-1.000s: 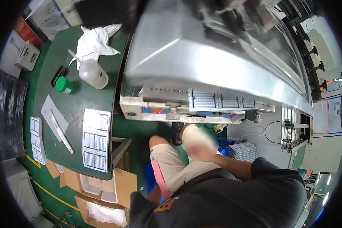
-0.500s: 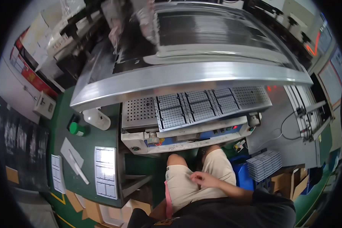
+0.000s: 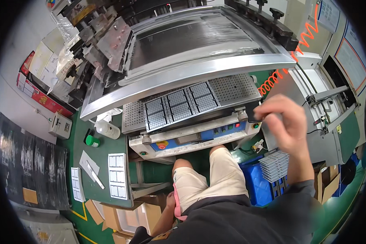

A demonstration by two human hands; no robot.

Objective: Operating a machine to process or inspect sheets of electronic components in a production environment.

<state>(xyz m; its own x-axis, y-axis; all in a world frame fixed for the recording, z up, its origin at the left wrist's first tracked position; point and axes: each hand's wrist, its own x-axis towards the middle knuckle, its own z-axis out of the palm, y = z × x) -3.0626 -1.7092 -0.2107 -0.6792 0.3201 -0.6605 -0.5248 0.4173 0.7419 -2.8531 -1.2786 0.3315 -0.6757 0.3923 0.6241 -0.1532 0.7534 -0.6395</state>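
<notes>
My right hand (image 3: 284,124) is raised over the right end of the machine's front, near a green button. Its fingers are loosely bent, with the thumb apart, and I see nothing held in them. My left hand (image 3: 171,201) hangs low beside my left thigh, its fingers mostly hidden. In front of me a grey gridded panel (image 3: 179,105) with black lines lies on the perforated metal bed (image 3: 236,88). Above the bed sits a tilted, metal-framed printing screen (image 3: 191,67), with grey paste smeared across its dark mesh. The print carriage (image 3: 114,42) stands at the screen's left.
At left, a green table (image 3: 105,146) carries a white bottle (image 3: 108,129), a green-lidded jar (image 3: 92,141), a white knife-like tool (image 3: 94,174) and gridded sheets (image 3: 118,175). Stacked grey panels (image 3: 273,166) rest by a blue bin (image 3: 254,183). An orange coiled hose (image 3: 272,82) hangs at right.
My right hand has risen from my lap to the machine's right front. The print carriage now shows sharply at the screen's left, and my view has shifted. My left hand has come into sight.
</notes>
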